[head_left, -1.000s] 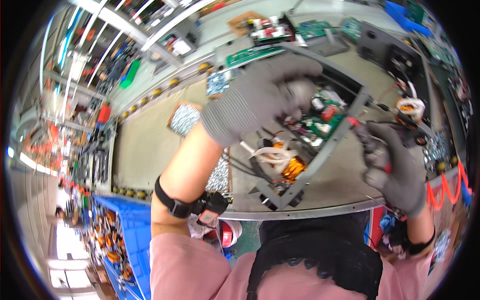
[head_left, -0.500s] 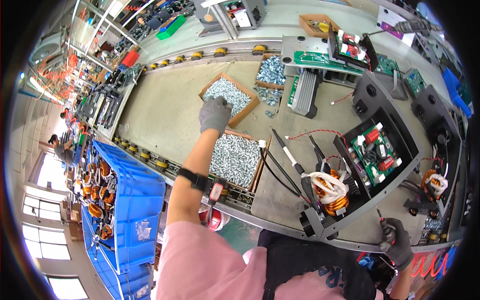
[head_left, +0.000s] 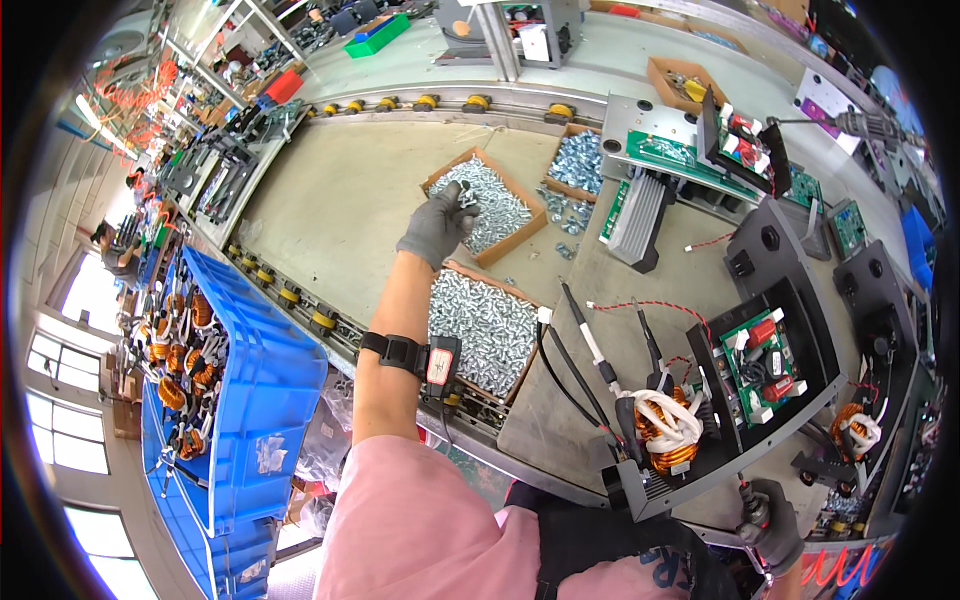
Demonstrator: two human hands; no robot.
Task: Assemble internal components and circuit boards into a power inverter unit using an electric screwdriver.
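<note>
My gloved left hand [head_left: 438, 228] is over the near-left side of a cardboard box of small silver screws [head_left: 490, 205]. Its fingers are pinched together, with a few screws [head_left: 467, 194] showing at the tips. A second box of screws [head_left: 482, 330] sits close below that wrist. At the lower right, my gloved right hand [head_left: 779, 530] is wrapped round a power screwdriver [head_left: 752, 508], its bit pointing up beside the edge of a black metal housing [head_left: 735, 470]. In the housing are a green circuit board [head_left: 757, 365] and a copper coil with white leads [head_left: 668, 430].
A box of bluish fasteners [head_left: 577, 160] stands farther back, loose pieces beside it. A finned heatsink [head_left: 638, 222] and a second housing [head_left: 868, 300] are to the right. On the left, a blue crate [head_left: 265, 400] holds several coils. A roller track [head_left: 400, 103] runs along the back.
My left hand has drawn up from among the screws, and pieces now show at its fingertips. My right hand keeps hold of the screwdriver. The whole view has shifted.
</note>
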